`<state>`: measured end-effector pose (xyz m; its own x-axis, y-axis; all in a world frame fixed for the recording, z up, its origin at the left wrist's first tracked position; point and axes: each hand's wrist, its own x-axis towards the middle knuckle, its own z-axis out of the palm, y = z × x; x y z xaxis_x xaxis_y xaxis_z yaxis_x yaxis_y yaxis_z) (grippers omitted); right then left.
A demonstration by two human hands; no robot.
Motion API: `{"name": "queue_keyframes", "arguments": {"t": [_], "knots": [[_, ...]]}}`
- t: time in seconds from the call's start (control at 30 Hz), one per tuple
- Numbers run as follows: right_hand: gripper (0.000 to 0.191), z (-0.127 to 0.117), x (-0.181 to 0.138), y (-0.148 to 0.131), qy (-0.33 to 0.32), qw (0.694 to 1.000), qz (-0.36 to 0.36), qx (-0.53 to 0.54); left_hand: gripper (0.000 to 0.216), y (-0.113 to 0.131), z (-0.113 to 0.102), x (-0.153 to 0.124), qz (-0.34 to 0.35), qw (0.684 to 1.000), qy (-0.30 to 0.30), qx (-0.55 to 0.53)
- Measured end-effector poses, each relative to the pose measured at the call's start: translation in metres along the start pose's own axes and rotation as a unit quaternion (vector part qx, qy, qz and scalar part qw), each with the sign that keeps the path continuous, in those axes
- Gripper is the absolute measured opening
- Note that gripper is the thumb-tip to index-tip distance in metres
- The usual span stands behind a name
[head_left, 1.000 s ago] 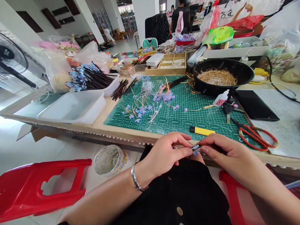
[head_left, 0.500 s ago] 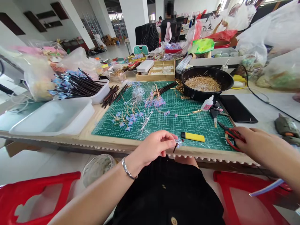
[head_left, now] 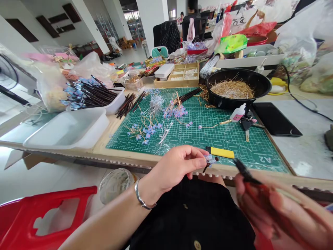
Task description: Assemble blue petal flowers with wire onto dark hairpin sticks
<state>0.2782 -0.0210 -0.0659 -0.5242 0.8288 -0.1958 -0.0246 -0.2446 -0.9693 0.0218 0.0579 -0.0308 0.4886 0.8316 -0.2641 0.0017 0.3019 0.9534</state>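
My left hand is closed in a pinch on a small blue flower piece with a dark brown stem, above the mat's front edge. My right hand, blurred by motion, grips red-handled pliers; their dark tip points toward the flower piece. A yellow lighter-like block with a black end lies just behind the left fingertips. On the green cutting mat are blue flowers on gold wires, a purple-blue flower bunch and silver wires.
A black bowl of gold wire pieces stands at the back right, near a glue bottle, keys and a black tablet. At left sit a white tray and bundled dark flower stems. A red stool stands below.
My right hand has lifted the pliers off the mat's right side and brought them down and inward, nearer my body. My left hand keeps its pinch, appearing slightly farther right as the view shifts.
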Motion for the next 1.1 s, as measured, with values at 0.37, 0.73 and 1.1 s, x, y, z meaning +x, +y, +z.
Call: {"name": "queue_keyframes", "arguments": {"t": [0.37,0.73,1.1], "knots": [[0.057,0.046,0.016,0.001,-0.072,0.989,-0.006,0.129,0.015,0.014,0.013,-0.02,0.0,1.0,0.015,0.002],[0.057,0.043,0.01,0.0,-0.086,0.991,-0.018,0.101,0.015,0.019,0.02,-0.028,0.0,1.0,0.009,0.03],[0.053,0.041,-0.001,0.003,-0.08,0.993,-0.011,0.092,0.009,0.027,0.03,-0.039,0.078,0.987,0.026,0.139]]}}
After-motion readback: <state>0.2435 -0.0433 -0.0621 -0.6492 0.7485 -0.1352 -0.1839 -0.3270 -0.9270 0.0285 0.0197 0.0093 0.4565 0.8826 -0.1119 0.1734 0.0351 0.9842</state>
